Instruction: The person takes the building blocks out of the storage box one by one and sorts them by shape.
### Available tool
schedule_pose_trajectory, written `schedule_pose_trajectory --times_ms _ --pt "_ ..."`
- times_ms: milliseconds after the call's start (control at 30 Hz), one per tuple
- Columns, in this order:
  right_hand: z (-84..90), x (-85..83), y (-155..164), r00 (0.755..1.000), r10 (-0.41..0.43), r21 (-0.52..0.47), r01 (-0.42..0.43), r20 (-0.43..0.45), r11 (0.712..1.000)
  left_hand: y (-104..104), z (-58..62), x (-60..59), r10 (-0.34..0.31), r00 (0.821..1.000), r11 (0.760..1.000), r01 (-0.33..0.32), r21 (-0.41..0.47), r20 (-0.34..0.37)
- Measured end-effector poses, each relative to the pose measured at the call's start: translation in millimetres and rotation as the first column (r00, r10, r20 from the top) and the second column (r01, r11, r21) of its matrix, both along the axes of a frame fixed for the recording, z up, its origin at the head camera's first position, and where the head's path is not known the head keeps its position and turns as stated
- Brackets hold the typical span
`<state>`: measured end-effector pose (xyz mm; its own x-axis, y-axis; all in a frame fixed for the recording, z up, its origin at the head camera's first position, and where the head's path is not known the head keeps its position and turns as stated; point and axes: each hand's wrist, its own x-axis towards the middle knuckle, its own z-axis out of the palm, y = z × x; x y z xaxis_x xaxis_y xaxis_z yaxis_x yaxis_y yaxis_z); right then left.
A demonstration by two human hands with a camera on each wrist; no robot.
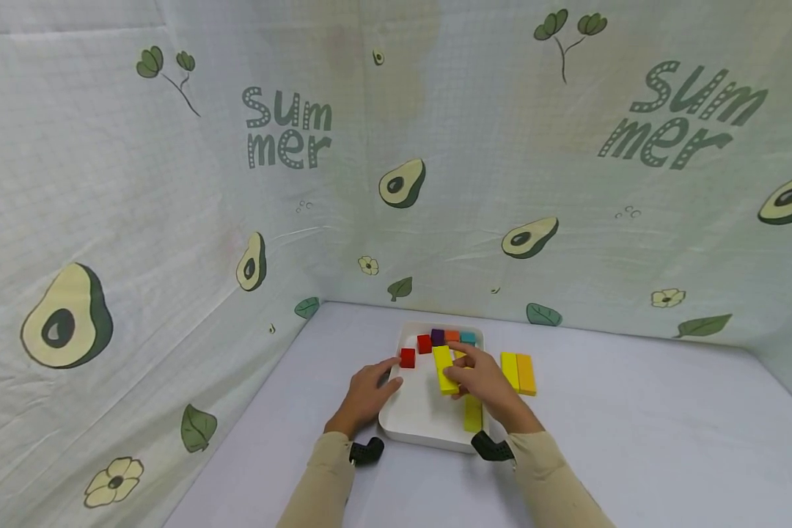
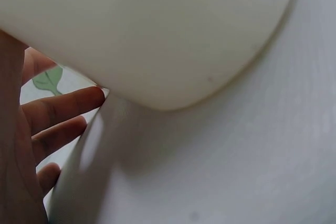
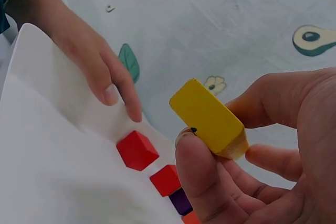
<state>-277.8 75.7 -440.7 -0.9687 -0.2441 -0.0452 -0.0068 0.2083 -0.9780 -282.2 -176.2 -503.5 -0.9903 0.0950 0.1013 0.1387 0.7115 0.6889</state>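
My right hand (image 1: 485, 378) pinches a long yellow block (image 1: 445, 370) between thumb and fingers, raised over the white tray (image 1: 416, 433). In the right wrist view, the end of that yellow block (image 3: 207, 119) faces the camera. At the tray's left rim rests my left hand (image 1: 369, 392), its fingers extended and spread. One fingertip is close to a red cube (image 1: 407, 358). A second red cube (image 1: 424, 344), a purple cube (image 1: 438, 337), an orange cube (image 1: 452, 336) and a teal cube (image 1: 467, 338) line the tray's far side. Another yellow block (image 1: 473, 416) lies at its near right.
On the table (image 1: 633, 433), just right of the tray, a yellow block (image 1: 510, 371) and an orange-yellow block (image 1: 526, 375) lie side by side. Patterned cloth (image 1: 462, 161) walls off the back and left. My right hand partly hides more yellow inside the tray.
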Motion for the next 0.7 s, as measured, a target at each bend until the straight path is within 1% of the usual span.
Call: schedule_pose_trajectory --times_ms 233,367,500,700 --pt "6.6 9.9 7 1.0 -0.024 -0.037 0.023 -0.019 0.999 -1 0.0 -1.3 -0.014 1.0 1.0 0.014 0.008 -0.004" --pt "9.2 13.1 12 0.999 -0.039 -0.049 0.038 -0.022 0.998 -2 -0.8 -2.9 -0.014 1.0 1.0 0.014 -0.003 -0.002" --pt "11.2 13.5 16 0.999 -0.041 -0.053 0.04 -0.033 0.998 -1 -0.3 -3.8 -0.003 1.0 1.0 0.003 0.007 0.004" --pt "14.1 12.6 22 0.998 -0.063 -0.044 0.062 -0.029 0.997 -2 -0.8 -2.1 -0.02 1.0 1.0 0.02 0.012 -0.006"
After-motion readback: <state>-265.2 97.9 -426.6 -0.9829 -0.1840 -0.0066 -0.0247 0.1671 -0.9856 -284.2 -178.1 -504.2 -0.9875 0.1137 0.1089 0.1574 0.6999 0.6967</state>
